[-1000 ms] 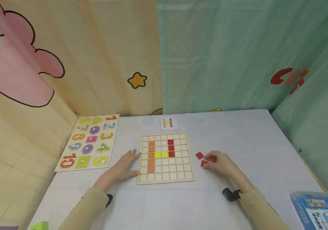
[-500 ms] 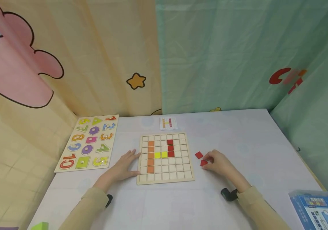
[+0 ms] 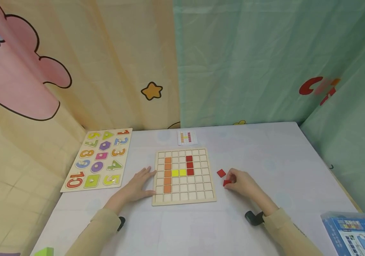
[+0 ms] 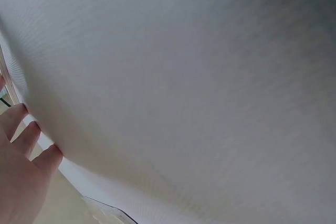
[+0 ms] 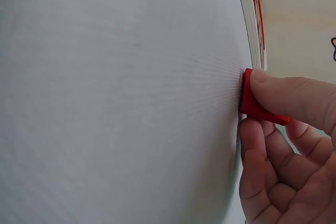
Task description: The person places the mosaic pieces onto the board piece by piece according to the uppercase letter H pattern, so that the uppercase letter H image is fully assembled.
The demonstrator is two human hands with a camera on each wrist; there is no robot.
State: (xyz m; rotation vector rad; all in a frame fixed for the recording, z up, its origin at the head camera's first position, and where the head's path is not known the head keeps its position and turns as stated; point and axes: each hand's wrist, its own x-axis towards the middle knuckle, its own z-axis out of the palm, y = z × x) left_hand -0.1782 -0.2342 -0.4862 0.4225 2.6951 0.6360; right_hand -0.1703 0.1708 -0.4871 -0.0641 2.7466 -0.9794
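Note:
My right hand [image 3: 241, 182] pinches a red square tile [image 5: 254, 100] between thumb and fingers, close over the table and right of the grid board. In the head view the pinched tile shows tilted at the fingertips. A second red tile [image 3: 221, 173] lies flat just beyond it. The wooden grid board [image 3: 198, 195] bears a column of orange tiles [image 3: 167, 174], two yellow tiles [image 3: 179, 172] and a column of three red tiles [image 3: 190, 165]. My left hand [image 3: 136, 185] has its fingers spread, with thumb and fingertips at the board's left edge.
Behind the board lies a small card [image 3: 187, 137] printed with a coloured tile pattern. A number and shape puzzle board [image 3: 96, 159] lies at the back left. A blue box [image 3: 355, 233] stands at the front right, a green block [image 3: 44, 251] at the front left. Curtains hang behind the table.
The right hand's fingers have closed on the nearer red tile and tipped it up from lying flat. The left hand keeps its place at the board.

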